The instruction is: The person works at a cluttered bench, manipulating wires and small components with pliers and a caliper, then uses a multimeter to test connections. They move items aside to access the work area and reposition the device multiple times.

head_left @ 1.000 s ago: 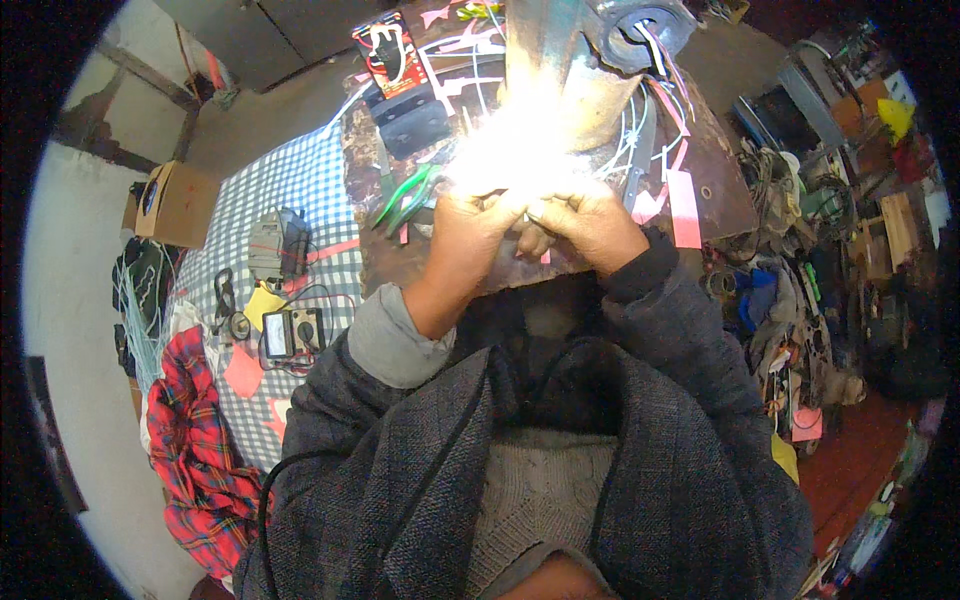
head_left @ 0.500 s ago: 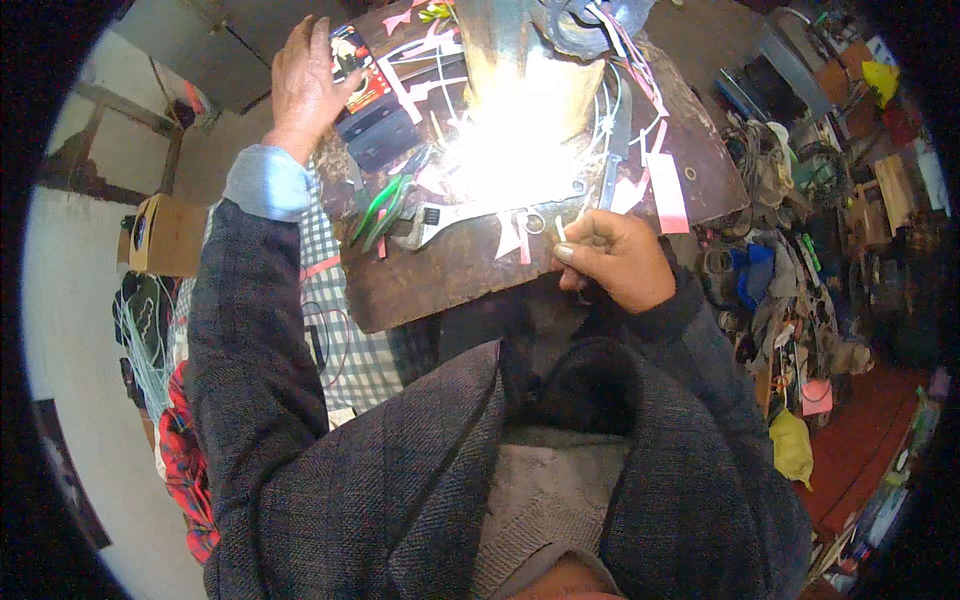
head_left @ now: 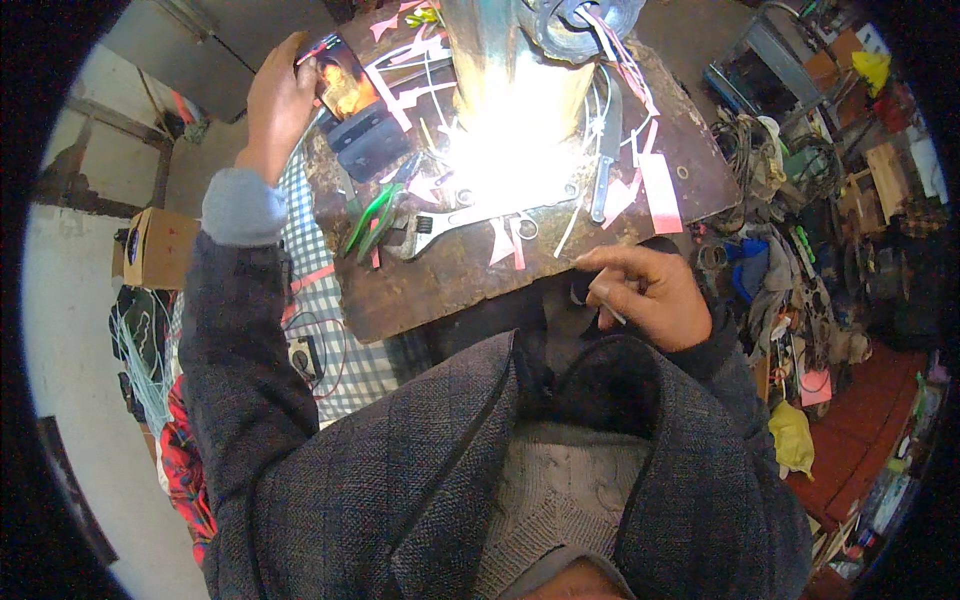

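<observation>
Clock dirs from view ctr. L hand (head_left: 272,110), abt 10–11 o'clock: grip pinching the L edge of a dark red picture packet (head_left: 347,80), which shows just beyond a dark block (head_left: 375,142) at the surface's (head_left: 430,300) far L side. R hand (head_left: 660,297), 3 o'clock, off the surface's near edge: fingers curled, grip pinching a thin pale bit (head_left: 620,318); mostly hidden, can't tell what it is. On surface: adj. wrench (head_left: 470,216) at 12, nr v. bright glare; green-handled pliers (head_left: 372,222) at 10, L of wrench; knife (head_left: 602,185) at 1; pink tag (head_left: 661,195) at 2; pale strip (head_left: 566,232) at 1, R of a small ring (head_left: 525,230).
</observation>
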`<state>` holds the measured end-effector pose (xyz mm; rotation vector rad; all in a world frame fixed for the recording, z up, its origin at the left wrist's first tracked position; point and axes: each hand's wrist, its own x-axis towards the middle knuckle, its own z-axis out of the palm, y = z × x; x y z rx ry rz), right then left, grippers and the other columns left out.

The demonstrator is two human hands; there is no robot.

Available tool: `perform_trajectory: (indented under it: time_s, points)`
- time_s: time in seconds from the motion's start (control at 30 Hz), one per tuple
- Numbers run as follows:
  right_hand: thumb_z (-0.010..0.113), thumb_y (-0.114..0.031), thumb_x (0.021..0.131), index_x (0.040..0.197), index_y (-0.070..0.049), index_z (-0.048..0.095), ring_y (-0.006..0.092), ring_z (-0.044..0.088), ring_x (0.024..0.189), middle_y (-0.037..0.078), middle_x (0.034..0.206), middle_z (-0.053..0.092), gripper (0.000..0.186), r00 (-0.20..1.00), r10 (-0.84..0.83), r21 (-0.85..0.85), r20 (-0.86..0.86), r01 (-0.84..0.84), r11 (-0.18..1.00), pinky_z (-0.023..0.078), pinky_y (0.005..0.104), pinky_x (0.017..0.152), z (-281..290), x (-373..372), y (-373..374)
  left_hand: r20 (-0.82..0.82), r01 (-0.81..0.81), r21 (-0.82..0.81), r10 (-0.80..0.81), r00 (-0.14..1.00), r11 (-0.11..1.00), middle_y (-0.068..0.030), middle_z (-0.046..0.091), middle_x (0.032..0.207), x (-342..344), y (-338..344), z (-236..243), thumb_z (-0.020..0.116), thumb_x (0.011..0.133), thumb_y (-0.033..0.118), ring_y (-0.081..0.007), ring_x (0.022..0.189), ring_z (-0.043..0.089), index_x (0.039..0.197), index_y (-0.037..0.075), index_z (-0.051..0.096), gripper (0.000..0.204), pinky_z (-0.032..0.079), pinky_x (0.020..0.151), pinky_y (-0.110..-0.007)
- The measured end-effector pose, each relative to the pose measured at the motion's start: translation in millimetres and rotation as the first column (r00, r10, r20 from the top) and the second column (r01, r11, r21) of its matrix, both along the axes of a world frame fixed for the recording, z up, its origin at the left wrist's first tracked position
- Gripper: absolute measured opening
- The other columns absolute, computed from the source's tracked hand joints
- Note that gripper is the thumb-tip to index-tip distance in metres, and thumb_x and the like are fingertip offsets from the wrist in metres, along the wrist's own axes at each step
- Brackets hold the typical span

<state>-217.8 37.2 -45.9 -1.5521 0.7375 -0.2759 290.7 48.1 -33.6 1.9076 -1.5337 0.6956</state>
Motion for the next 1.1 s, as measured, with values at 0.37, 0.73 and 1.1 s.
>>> perform_trajectory:
  time_s: [0.37, 0.73, 1.1]
  points:
    - [0.067, -0.001, 0.094, 0.113, 0.0, 0.074, 0.0219, 0.074, 0.096, 0.014, 0.106, 0.074, 0.02, 0.961, -0.14, -0.357, 0.239, 0.222, 0.907, 0.057, 0.032, 0.085, -3, 25, 17, -0.977, 0.76, -0.173, -0.01, -0.214, 0.626, -0.0102, 0.071, 0.124, -299, 112, -50, 0.067, 0.102, 0.01, -0.0174, 0.117, 0.066, 0.137, 0.0, 0.058, 0.038, 0.051, 0.104, -0.033]
    - [0.076, -0.004, 0.087, 0.107, -0.003, 0.075, 0.0253, 0.071, 0.094, 0.013, 0.101, 0.073, 0.02, 0.959, -0.081, -0.535, 0.273, 0.221, 0.816, 0.055, 0.0345, 0.084, -6, 21, 16, -0.974, 0.676, -0.173, -0.02, -0.227, 0.716, -0.0054, 0.074, 0.092, -288, 109, -36, 0.065, 0.104, 0.017, -0.0097, 0.079, 0.068, 0.118, 0.002, 0.069, 0.021, 0.054, 0.07, -0.025]
    - [0.08, -0.008, 0.084, 0.098, -0.004, 0.073, 0.0313, 0.069, 0.084, 0.013, 0.09, 0.069, 0.016, 0.98, 0.067, -0.71, 0.189, 0.089, 0.698, 0.054, 0.0392, 0.074, -8, 22, 5, -0.768, 0.734, 0.112, -0.41, 0.492, 0.67, -0.0096, 0.075, 0.084, -275, 101, -26, 0.07, 0.097, 0.013, -0.0206, 0.078, 0.074, 0.105, 0.004, 0.075, 0.013, 0.056, 0.071, -0.034]
